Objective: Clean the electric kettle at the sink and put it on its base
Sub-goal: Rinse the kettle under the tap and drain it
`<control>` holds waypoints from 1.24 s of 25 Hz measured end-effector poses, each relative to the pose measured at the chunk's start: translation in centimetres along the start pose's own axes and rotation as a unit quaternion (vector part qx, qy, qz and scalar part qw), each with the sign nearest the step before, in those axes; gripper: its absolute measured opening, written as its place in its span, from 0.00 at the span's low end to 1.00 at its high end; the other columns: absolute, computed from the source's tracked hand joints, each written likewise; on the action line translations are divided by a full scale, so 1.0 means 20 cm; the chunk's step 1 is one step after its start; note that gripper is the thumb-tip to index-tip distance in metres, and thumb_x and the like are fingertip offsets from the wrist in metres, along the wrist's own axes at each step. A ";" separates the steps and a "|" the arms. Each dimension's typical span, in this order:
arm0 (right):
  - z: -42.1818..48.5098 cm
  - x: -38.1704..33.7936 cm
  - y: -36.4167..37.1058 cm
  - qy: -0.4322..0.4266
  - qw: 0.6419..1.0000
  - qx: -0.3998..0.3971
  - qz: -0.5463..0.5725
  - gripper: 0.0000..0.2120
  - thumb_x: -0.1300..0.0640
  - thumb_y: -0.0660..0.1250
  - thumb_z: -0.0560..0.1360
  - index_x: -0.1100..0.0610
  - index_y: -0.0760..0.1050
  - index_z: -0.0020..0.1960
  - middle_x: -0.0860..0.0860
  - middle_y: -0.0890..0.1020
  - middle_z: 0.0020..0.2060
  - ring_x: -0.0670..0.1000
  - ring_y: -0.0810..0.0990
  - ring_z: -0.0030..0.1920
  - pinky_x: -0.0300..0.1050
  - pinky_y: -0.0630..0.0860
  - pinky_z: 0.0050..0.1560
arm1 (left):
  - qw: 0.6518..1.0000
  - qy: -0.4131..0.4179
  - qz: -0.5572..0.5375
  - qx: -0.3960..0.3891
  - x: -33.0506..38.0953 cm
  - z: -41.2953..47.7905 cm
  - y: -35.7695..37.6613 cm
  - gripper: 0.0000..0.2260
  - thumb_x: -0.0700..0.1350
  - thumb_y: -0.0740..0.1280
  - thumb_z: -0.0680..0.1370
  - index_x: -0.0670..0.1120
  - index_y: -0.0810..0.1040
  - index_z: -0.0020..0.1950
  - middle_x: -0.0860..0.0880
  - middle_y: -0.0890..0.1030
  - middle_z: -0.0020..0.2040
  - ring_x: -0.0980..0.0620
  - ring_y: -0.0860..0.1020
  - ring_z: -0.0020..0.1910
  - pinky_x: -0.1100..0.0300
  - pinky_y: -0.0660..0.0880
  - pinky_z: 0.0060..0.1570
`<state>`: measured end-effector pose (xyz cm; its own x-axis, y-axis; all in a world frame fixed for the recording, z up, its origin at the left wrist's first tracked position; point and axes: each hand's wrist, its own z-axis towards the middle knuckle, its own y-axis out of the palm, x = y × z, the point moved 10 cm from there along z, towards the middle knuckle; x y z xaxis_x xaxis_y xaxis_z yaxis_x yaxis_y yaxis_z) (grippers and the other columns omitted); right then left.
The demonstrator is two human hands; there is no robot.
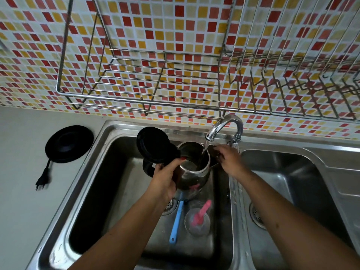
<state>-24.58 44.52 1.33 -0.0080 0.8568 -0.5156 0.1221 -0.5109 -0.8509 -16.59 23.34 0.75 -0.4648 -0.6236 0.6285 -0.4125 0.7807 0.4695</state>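
The steel electric kettle (194, 168) hangs over the left sink basin (109, 191) with its black lid (153, 145) flipped open to the left. My left hand (165, 178) grips the kettle at its handle side. Water runs from the chrome tap (224, 126) into the kettle's open mouth. My right hand (229, 160) is just right of the kettle, below the tap, fingers spread; whether it touches the tap lever is hidden. The round black kettle base (69, 143) lies on the counter to the left, its plug (41, 182) lying loose.
In the left basin lie a blue-handled utensil (176, 221) and a glass (197, 221) holding a pink utensil. The right basin (288, 182) is beside it. A wire dish rack (155, 84) hangs on the tiled wall above the sink.
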 end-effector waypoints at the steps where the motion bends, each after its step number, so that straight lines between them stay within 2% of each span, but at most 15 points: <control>1: 0.02 0.02 0.06 -0.009 0.997 -0.044 -0.066 0.17 0.66 0.64 0.74 0.59 0.76 0.62 0.58 0.78 0.61 0.60 0.74 0.63 0.50 0.71 0.64 | 1.000 -0.005 -0.004 0.002 0.00 0.00 -0.01 0.25 0.32 0.72 0.70 0.39 0.73 0.67 0.40 0.85 0.48 0.46 0.85 0.40 0.52 0.82 0.41; 2: 0.03 0.02 0.09 -0.023 0.991 -0.065 -0.116 0.17 0.65 0.66 0.73 0.57 0.77 0.61 0.57 0.79 0.60 0.60 0.74 0.62 0.53 0.73 0.61 | 1.000 -0.009 -0.003 0.002 0.00 0.00 -0.01 0.24 0.32 0.72 0.71 0.39 0.74 0.65 0.41 0.85 0.46 0.46 0.85 0.40 0.51 0.82 0.42; 4: 0.03 0.02 0.03 -0.044 0.992 -0.024 -0.114 0.12 0.64 0.68 0.70 0.55 0.77 0.53 0.56 0.81 0.51 0.60 0.78 0.55 0.54 0.77 0.52 | 1.000 -0.010 0.006 -0.010 0.00 0.00 0.00 0.16 0.31 0.71 0.72 0.39 0.76 0.58 0.43 0.86 0.40 0.48 0.86 0.37 0.54 0.82 0.37; 5: 0.02 0.03 -0.05 -0.043 0.997 0.032 -0.060 0.09 0.65 0.69 0.70 0.55 0.76 0.48 0.55 0.81 0.46 0.58 0.80 0.48 0.53 0.78 0.47 | 1.000 -0.010 0.010 -0.016 0.00 -0.01 0.00 0.12 0.31 0.70 0.73 0.41 0.77 0.54 0.45 0.86 0.36 0.49 0.86 0.34 0.56 0.82 0.33; 7: -0.06 0.16 -0.25 0.042 0.981 0.155 0.105 0.07 0.66 0.70 0.71 0.56 0.75 0.45 0.54 0.81 0.40 0.49 0.81 0.40 0.48 0.77 0.44 | 1.000 -0.008 0.015 -0.018 0.00 -0.02 0.00 0.09 0.30 0.69 0.74 0.42 0.77 0.50 0.47 0.86 0.32 0.52 0.85 0.31 0.59 0.80 0.29; 9: -0.22 0.31 -0.34 0.127 0.918 0.257 0.274 0.09 0.68 0.70 0.71 0.56 0.75 0.46 0.55 0.81 0.42 0.38 0.79 0.37 0.48 0.76 0.46 | 1.000 -0.007 0.012 -0.018 0.01 -0.04 0.01 0.09 0.30 0.68 0.74 0.43 0.76 0.49 0.48 0.85 0.30 0.53 0.84 0.29 0.59 0.80 0.29; 12: -0.51 0.21 -0.24 0.186 0.835 0.356 0.376 0.08 0.63 0.69 0.74 0.54 0.73 0.50 0.53 0.79 0.46 0.44 0.77 0.42 0.53 0.77 0.51 | 1.000 -0.005 0.022 -0.008 0.01 -0.06 -0.01 0.13 0.31 0.69 0.74 0.42 0.74 0.54 0.47 0.86 0.35 0.52 0.85 0.33 0.54 0.80 0.36; 13: -0.53 0.08 -0.16 0.178 0.825 0.323 0.428 0.07 0.59 0.67 0.76 0.54 0.73 0.53 0.50 0.79 0.48 0.44 0.77 0.45 0.48 0.76 0.52 | 1.000 0.004 0.024 -0.003 0.02 -0.06 -0.02 0.15 0.31 0.70 0.73 0.40 0.74 0.58 0.45 0.85 0.41 0.51 0.84 0.38 0.55 0.80 0.36; 15: -0.46 -0.19 0.02 0.156 0.834 0.184 0.496 0.14 0.51 0.62 0.78 0.51 0.71 0.63 0.46 0.76 0.60 0.42 0.75 0.58 0.39 0.71 0.60 | 0.999 0.018 0.034 -0.007 0.03 -0.06 -0.03 0.23 0.32 0.72 0.72 0.35 0.72 0.66 0.40 0.83 0.53 0.45 0.83 0.50 0.54 0.82 0.38; 17: -0.37 -0.35 0.08 0.145 0.862 0.101 0.476 0.22 0.42 0.60 0.77 0.44 0.67 0.69 0.44 0.70 0.69 0.44 0.70 0.67 0.46 0.66 0.70 | 0.998 0.031 0.042 -0.021 0.09 -0.08 -0.03 0.21 0.34 0.72 0.72 0.34 0.74 0.65 0.38 0.82 0.58 0.42 0.82 0.54 0.50 0.81 0.40; 19: -0.32 -0.47 0.09 0.108 0.880 0.075 0.456 0.20 0.41 0.59 0.76 0.43 0.69 0.67 0.45 0.72 0.68 0.47 0.71 0.67 0.53 0.68 0.70 | 0.995 0.065 0.069 -0.033 0.21 -0.10 -0.09 0.10 0.36 0.70 0.75 0.38 0.79 0.55 0.44 0.86 0.44 0.50 0.85 0.41 0.55 0.79 0.30; 21: -0.38 -0.57 0.14 0.063 0.888 0.056 0.452 0.17 0.47 0.60 0.79 0.47 0.70 0.67 0.48 0.75 0.66 0.48 0.73 0.66 0.52 0.69 0.69 | 0.991 0.098 0.090 -0.030 0.30 -0.13 -0.18 0.04 0.35 0.68 0.76 0.43 0.80 0.48 0.51 0.84 0.33 0.57 0.81 0.28 0.62 0.73 0.24; 24: -0.53 -0.51 0.18 0.065 0.896 0.049 0.436 0.17 0.52 0.60 0.80 0.49 0.71 0.68 0.48 0.76 0.63 0.49 0.74 0.65 0.49 0.70 0.69 | 0.991 0.082 0.100 -0.031 0.17 -0.22 -0.24 0.10 0.34 0.68 0.75 0.46 0.81 0.52 0.53 0.86 0.40 0.60 0.83 0.35 0.64 0.74 0.27; 28: -0.48 -0.43 0.08 0.064 0.906 0.098 0.406 0.17 0.55 0.61 0.79 0.54 0.73 0.67 0.51 0.79 0.64 0.46 0.76 0.64 0.49 0.70 0.70 | 0.993 0.041 0.107 -0.026 0.09 -0.21 -0.23 0.09 0.39 0.72 0.73 0.47 0.83 0.52 0.44 0.85 0.54 0.47 0.81 0.52 0.45 0.75 0.47; 31: -0.51 -0.58 0.15 0.024 0.908 0.069 0.413 0.18 0.56 0.62 0.79 0.55 0.72 0.68 0.51 0.78 0.64 0.46 0.76 0.65 0.48 0.70 0.69 | 0.993 0.065 0.100 -0.015 0.16 -0.25 -0.33 0.08 0.40 0.71 0.73 0.48 0.82 0.51 0.44 0.81 0.54 0.48 0.78 0.52 0.52 0.79 0.38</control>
<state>-14.01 33.77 5.73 0.0743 0.1768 -0.9814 -0.0586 -0.9817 -0.1813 -11.44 16.36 2.65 -0.4289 -0.4460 0.7856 -0.2979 0.8908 0.3431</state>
